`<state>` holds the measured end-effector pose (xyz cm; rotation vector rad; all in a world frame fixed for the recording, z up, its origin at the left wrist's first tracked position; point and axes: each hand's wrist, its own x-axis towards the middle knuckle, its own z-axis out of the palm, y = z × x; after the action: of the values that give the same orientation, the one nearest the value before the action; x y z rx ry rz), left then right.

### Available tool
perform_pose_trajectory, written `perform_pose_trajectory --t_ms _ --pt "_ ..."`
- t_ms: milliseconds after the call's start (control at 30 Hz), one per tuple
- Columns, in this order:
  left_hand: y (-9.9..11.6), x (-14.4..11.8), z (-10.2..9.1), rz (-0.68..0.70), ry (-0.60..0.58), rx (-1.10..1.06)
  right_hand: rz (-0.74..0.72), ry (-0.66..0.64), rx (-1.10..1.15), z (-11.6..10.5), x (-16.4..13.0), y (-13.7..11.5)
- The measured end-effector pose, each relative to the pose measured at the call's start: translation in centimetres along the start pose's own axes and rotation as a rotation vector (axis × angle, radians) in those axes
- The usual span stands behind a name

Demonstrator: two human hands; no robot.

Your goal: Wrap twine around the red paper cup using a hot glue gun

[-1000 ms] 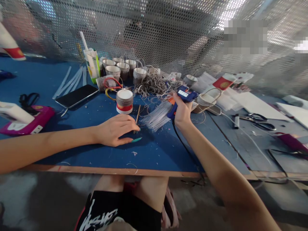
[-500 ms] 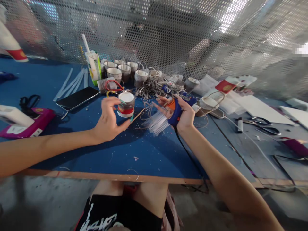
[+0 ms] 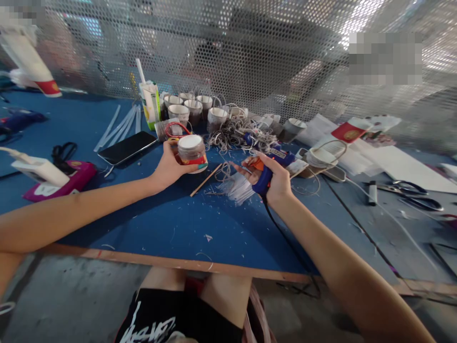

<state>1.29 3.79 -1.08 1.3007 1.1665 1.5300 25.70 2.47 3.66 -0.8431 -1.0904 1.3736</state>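
Small cup (image 3: 192, 148) | gripped in left hand (image 3: 170, 166), fingers (image 3: 200, 166) curled beneath | right hand (image 3: 274, 178) clasped glue gun (image 3: 268, 167)

Small paper cup (image 3: 192, 148) (white top, red band) held tilted above the table; blue glue gun (image 3: 268, 169) gripped nearby.

- I'm at a craft workshop bench: blue worktable (image 3: 171, 228), perforated metal screen (image 3: 228, 52).
- Glue sticks (image 3: 119, 126), paper cups (image 3: 189, 105), scissors (image 3: 414, 193), scraps lie around me.
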Motion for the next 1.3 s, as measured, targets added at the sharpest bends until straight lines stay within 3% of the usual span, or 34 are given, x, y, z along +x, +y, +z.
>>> perform_pose_trajectory --t_ms 100,233,400,567,733,1033,1300 --pt "0.6 -0.5 0.0 -0.041 0.015 -0.177 -0.011 -0.011 -0.055 0.2 -0.2 0.2" --pt "1.8 -1.4 0.2 -0.136 -0.153 -0.36 -0.047 -0.01 -0.188 0.6 -0.9 0.4" --pt "2.8 -2.4 0.2 -0.283 -0.24 -0.498 -0.074 -0.046 -0.342 0.6 -1.7 0.7" --pt "2.6 -2.5 -0.1 -0.425 -0.376 -0.572 -0.063 -0.061 -0.422 0.6 -2.0 0.9" --pt "2.0 -2.4 0.0 -0.399 -0.448 -0.544 -0.094 -0.195 -0.452 0.8 -2.3 0.7" --pt "2.2 -2.4 0.0 -0.417 -0.489 -0.515 -0.09 -0.235 -0.556 -0.1 -2.0 1.7" --pt "2.1 -2.4 -0.1 -0.398 -0.52 -0.469 -0.111 -0.074 -0.577 0.0 -2.1 1.9"
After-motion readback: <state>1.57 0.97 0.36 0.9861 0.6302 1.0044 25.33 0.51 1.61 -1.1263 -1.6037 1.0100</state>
